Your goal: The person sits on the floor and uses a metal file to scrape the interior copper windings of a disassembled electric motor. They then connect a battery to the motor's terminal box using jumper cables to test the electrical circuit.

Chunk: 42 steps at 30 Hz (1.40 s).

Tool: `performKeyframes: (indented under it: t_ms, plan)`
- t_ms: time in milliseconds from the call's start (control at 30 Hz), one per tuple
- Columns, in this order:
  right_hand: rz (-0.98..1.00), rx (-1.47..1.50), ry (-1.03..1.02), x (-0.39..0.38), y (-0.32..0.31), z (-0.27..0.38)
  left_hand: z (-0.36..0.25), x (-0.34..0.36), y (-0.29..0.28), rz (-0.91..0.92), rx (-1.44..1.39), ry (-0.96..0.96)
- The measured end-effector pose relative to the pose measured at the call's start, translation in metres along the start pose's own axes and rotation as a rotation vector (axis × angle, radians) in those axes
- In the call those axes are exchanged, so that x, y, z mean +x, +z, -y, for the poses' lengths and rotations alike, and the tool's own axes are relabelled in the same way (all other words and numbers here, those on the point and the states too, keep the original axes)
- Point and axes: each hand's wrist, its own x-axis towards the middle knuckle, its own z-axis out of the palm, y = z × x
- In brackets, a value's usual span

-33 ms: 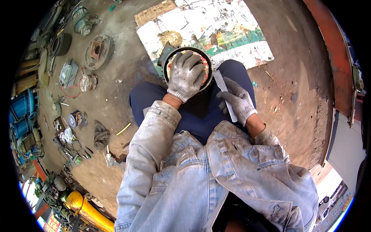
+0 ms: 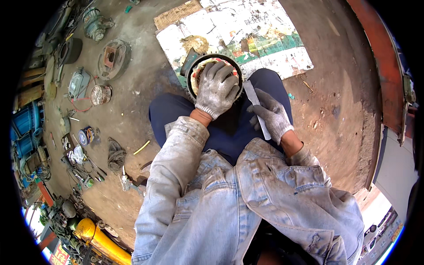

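A round motor stator point(image 2: 193, 70) with a dark rim rests against the person's knees, on a printed sheet point(image 2: 274, 39). The gloved left hand point(image 2: 217, 88) lies spread over its open top. Just right of it, the gloved right hand point(image 2: 271, 115) pinches a pale strip point(image 2: 254, 95).

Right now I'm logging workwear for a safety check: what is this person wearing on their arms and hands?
Both hands wear grey knitted work gloves, soiled and darkened over the fingers, with ribbed cuffs: the left hand and the right hand. Both arms are in the sleeves of a faded light-blue denim jacket, smudged with grime, with buttoned cuffs ending short of the gloves.
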Motion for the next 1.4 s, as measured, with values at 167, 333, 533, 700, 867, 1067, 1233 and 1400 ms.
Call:
performKeyframes:
  t_ms: [167,333,533,700,867,1067,1233,1400]
  plan:
    - [-0.132,-0.428,-0.151,0.018,-0.025,0.013,-0.005,0.000,0.009,0.098,0.015,-0.054]
    - [-0.192,-1.225,-0.705,0.053,-0.054,0.031,-0.006,-0.001,0.008,0.112,0.045,-0.064]
    - [-0.069,-1.377,-0.587,0.068,-0.050,0.047,-0.003,-0.003,0.018,0.070,0.035,-0.144]
    - [-0.152,-0.921,-0.593,0.071,-0.052,0.011,-0.019,-0.003,0.032,0.011,0.073,-0.331]
    - [-0.043,-0.215,0.020,0.019,-0.011,-0.016,-0.016,0.005,0.039,0.007,-0.035,-0.463]
    - [-0.078,-0.021,0.027,0.017,0.008,-0.024,-0.011,0.008,0.042,-0.002,-0.099,-0.445]
    - [-0.171,0.011,0.025,0.021,0.022,-0.029,-0.012,0.002,0.050,-0.042,-0.108,-0.418]
    - [-0.169,0.017,0.053,0.020,0.021,-0.021,-0.013,0.003,0.052,-0.045,-0.119,-0.403]
